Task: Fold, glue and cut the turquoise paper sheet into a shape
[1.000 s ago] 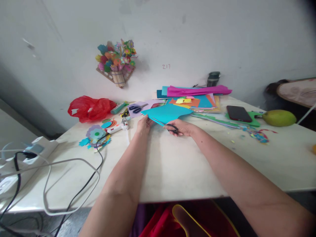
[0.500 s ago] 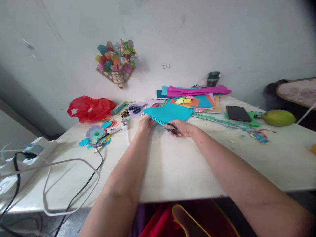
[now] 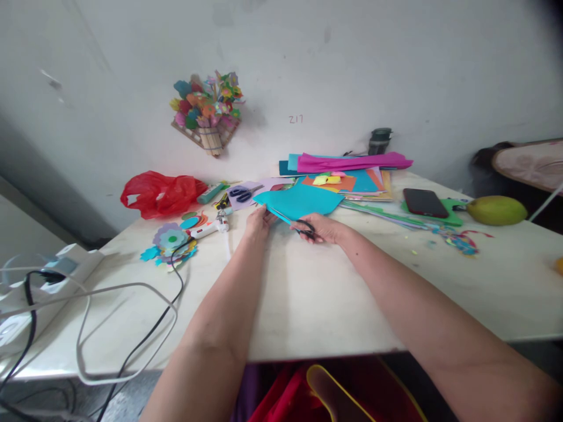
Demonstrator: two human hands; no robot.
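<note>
A bright blue craft sheet (image 3: 303, 201) is held over the middle of the table. My left hand (image 3: 261, 220) pinches its near left edge. In my right hand (image 3: 322, 227) is a pair of scissors (image 3: 307, 229) with black handles, the fingers closed round the loops. The scissor blades lie along the sheet's near edge and point toward my left hand. Whether the blades are parted is hard to make out. Part of the left fingers is hidden under the sheet.
Left of my hands lie a white glue gun (image 3: 210, 227), paper flowers (image 3: 170, 240), a red plastic bag (image 3: 160, 193) and other scissors (image 3: 240, 193). Coloured sheets (image 3: 352, 163) are stacked behind. To the right are a phone (image 3: 424, 203) and a green mango-like fruit (image 3: 497, 210). Cables (image 3: 145, 287) loop at front left.
The blue sheet and the scissors have shifted very slightly to the left. Both hands keep their hold, and the rest of the table looks the same.
</note>
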